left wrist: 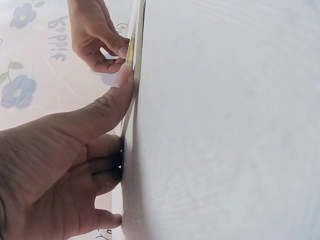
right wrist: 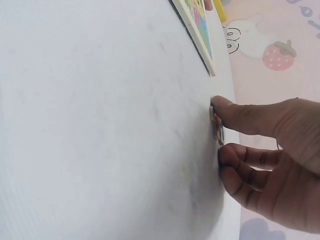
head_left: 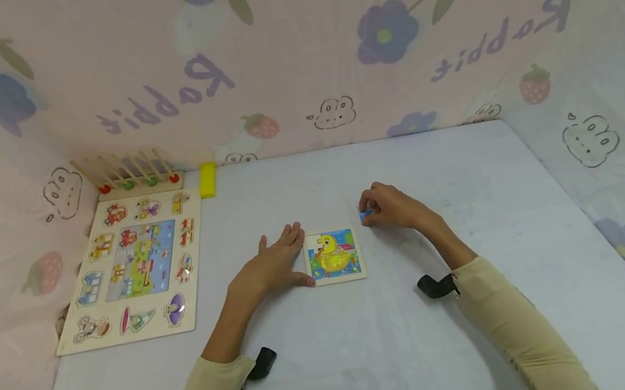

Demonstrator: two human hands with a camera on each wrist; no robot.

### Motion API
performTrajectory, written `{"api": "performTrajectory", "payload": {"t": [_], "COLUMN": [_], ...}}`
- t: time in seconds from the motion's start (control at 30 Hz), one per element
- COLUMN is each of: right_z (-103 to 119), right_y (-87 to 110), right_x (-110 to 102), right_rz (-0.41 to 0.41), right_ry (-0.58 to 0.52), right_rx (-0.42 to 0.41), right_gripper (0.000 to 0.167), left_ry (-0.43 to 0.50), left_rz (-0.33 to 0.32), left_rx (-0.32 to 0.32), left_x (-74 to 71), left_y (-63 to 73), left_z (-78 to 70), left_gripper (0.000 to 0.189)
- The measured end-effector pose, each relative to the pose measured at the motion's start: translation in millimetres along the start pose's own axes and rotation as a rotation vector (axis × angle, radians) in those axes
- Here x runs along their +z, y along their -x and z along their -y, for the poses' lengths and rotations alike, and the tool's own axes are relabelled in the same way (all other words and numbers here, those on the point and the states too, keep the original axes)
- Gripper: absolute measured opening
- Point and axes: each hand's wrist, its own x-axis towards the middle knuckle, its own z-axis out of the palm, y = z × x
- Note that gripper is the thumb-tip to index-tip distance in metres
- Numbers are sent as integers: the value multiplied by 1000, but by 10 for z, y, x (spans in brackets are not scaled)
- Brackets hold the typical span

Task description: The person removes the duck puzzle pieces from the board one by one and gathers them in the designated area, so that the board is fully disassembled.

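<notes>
A small square jigsaw puzzle (head_left: pixel 333 257) with a yellow duck picture and a pale wooden frame lies flat on the white table. Along its left side rests my left hand (head_left: pixel 272 266), fingers extended and thumb touching the lower left corner. To the right of the puzzle, my right hand (head_left: pixel 391 206) pinches a small blue puzzle piece (head_left: pixel 365 215) between thumb and fingers, close to the tabletop. In the right wrist view the thin piece (right wrist: pixel 216 125) shows edge-on under the thumb. Fingers hide most of its face.
A large wooden peg puzzle board (head_left: pixel 198 284) with vehicle pieces lies at the left. Behind it stands a wooden rack (head_left: pixel 140 186) of upright rods with red and green beads. Beside that is a yellow block (head_left: pixel 207 180). Printed fabric (head_left: pixel 291 44) hangs around the table.
</notes>
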Motion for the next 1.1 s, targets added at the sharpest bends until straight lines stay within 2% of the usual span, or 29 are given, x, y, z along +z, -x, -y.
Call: {"api": "performTrajectory", "payload": {"t": [0.3,0.7,0.9,1.1], "right_z": [52,337,497,622], "right_y": [8,60,47,-51], "right_x": [-48,-105,-55,105], "right_rz": [-1,4,50,130], "right_ry": [39,76,52,73], "right_rx": [-18,-47,-108,-145], "right_gripper": [33,38,35,35], "left_ry": [-5,13,0,7], "left_rz": [2,5,14,6], "left_rx": [-3,5,-6,4], "left_x": [-16,-26,-17,-17], "left_y": [3,18,4,-3], "left_z": [-4,-23,-4,9], "left_gripper": [108,106,107,106]}}
